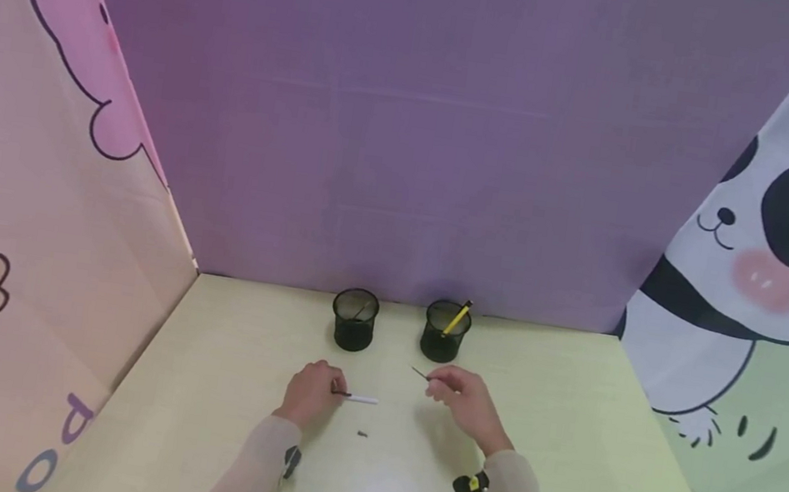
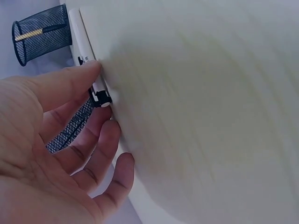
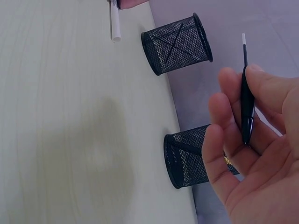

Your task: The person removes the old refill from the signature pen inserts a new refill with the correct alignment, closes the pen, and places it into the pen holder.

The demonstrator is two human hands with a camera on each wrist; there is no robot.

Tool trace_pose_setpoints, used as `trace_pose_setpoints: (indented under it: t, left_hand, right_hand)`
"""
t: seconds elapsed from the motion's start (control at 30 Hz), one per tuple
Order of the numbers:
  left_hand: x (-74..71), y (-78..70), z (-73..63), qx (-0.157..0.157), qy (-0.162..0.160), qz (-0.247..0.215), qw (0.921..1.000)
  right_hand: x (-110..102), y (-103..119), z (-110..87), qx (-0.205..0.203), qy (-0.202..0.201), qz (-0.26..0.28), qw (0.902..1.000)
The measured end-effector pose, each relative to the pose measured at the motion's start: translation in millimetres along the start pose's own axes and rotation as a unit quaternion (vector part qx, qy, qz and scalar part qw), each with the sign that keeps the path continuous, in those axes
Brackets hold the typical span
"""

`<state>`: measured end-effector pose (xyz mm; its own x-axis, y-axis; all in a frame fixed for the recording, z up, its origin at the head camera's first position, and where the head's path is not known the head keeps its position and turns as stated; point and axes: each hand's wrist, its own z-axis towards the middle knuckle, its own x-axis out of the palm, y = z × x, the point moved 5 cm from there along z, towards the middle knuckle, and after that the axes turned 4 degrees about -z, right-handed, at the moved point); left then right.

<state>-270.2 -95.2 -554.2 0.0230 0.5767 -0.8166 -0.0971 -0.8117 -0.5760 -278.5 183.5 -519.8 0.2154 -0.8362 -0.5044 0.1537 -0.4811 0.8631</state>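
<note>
My left hand point(image 1: 315, 393) pinches a white pen barrel point(image 2: 83, 35) with a black clip point(image 2: 102, 96), its thumb near the clip end. In the head view the barrel points right, close over the table. My right hand point(image 1: 467, 399) holds a glossy black tapered pen piece point(image 3: 247, 105) between thumb and fingers. A thin dark rod with a whitish end sticks out of this piece, away from the palm. On the table between my wrists lies a small dark piece point(image 1: 362, 434), too small to make out.
Two black mesh pen cups stand at the table's back edge. The left cup point(image 1: 352, 334) holds thin dark sticks; the right cup point(image 1: 439, 348) has a yellow-and-black pencil-like stick point(image 1: 457, 319) leaning in it. A purple cloth wall point(image 1: 407, 155) rises behind the pale table point(image 1: 237, 342).
</note>
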Motion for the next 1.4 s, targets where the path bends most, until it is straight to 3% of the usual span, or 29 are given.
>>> trace_pose_setpoints:
  t: [0.5,1.0,1.13,1.4]
  left_hand:
    - [0.4,2.7,-2.2,-0.016,0.012,-0.009,0.9998]
    - [2.4,3.7,-1.8,0.005,-0.007,-0.007,0.9999]
    - [0.8,-2.6,-1.1,0.012,-0.018,-0.028,0.9994]
    - [-11.0,-30.3,-3.2,0.060,-0.055,-0.104,0.9912]
  right_hand:
    - [2,3,-1.4,-0.006,0.011,0.001,0.9999]
    - [2,6,-1.4,-0.001,-0.008,0.026,0.9996]
    - [3,6,-0.4,0.004,-0.006,0.027,0.9996]
    - [5,6,0.7,-0.008,-0.007,0.037,0.9993]
